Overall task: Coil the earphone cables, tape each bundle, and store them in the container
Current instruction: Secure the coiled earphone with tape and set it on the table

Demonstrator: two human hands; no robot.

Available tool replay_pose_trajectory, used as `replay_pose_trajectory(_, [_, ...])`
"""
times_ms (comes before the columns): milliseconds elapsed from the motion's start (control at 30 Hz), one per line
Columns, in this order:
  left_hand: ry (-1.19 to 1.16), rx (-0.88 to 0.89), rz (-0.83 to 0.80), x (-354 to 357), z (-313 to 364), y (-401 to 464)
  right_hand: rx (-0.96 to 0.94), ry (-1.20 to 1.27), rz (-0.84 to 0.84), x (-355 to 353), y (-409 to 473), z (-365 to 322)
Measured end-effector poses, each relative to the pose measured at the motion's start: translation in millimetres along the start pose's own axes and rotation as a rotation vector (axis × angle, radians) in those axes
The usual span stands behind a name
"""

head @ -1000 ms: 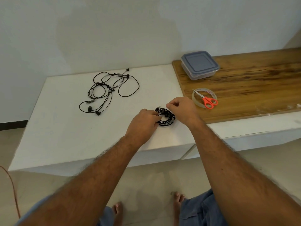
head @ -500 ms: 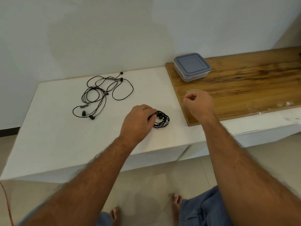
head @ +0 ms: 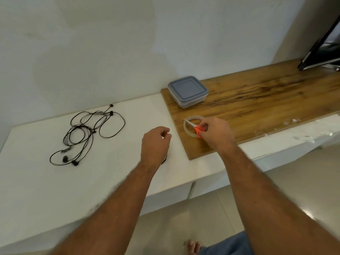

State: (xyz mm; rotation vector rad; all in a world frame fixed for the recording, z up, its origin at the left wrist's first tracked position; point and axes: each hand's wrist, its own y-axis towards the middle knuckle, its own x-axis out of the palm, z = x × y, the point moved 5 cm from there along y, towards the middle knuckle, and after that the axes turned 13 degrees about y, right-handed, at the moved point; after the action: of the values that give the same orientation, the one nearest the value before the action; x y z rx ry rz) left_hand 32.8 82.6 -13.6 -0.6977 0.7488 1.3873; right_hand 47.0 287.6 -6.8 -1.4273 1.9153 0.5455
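Note:
A loose tangle of black earphones (head: 88, 131) lies on the white counter (head: 55, 181) at the left. The coiled earphone bundle (head: 165, 159) is almost hidden under my left wrist; only a dark sliver shows. My left hand (head: 155, 142) hovers above it with fingers loosely curled, holding nothing I can see. My right hand (head: 215, 133) grips the orange handle of the scissors (head: 197, 130), which lie across the clear tape roll (head: 186, 128) on the wooden board (head: 257, 100). The lidded plastic container (head: 187, 91) stands shut at the board's back left corner.
A dark tilted screen (head: 323, 50) stands at the far right of the board. Small clear tape scraps (head: 292, 121) lie near the board's front edge. Tiled floor and my bare foot (head: 193, 246) show below the counter.
My right hand left the coil, moved right to the tape roll and took hold of the scissors. My left hand let go of the coil and lifted. The view swung left.

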Motion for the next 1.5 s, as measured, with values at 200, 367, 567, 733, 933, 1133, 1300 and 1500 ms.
replay_pose_trajectory(200, [0.034,-0.081,-0.133,30.3,23.5,46.6,0.022,0.005,0.017,0.4,4.3,4.4])
replay_pose_trajectory(367, [0.038,-0.069,-0.318,43.1,34.2,74.7,0.0,0.03,0.068,1.4,7.5,7.7])
replay_pose_trajectory(567, [-0.007,-0.046,-0.447,43.6,45.7,84.5,0.053,0.103,0.063,2.6,11.0,14.3])
replay_pose_trajectory(733, [-0.053,-0.071,-0.465,50.9,42.6,87.9,0.1,0.225,0.074,3.3,11.0,19.3])
replay_pose_trajectory(933, [-0.078,-0.062,-0.463,51.4,37.6,87.6,0.128,0.348,0.058,-0.6,9.3,22.7])
replay_pose_trajectory(1133, [0.039,0.062,-0.326,54.1,34.5,92.8,0.118,0.376,0.059,0.9,9.5,22.8])
replay_pose_trajectory(1300, [0.133,0.142,-0.214,53.2,34.7,92.9,0.12,0.333,0.038,-0.6,10.9,22.0])
replay_pose_trajectory(1500, [0.193,0.093,-0.153,54.1,32.9,83.2,0.117,0.216,0.013,0.9,9.6,17.2])
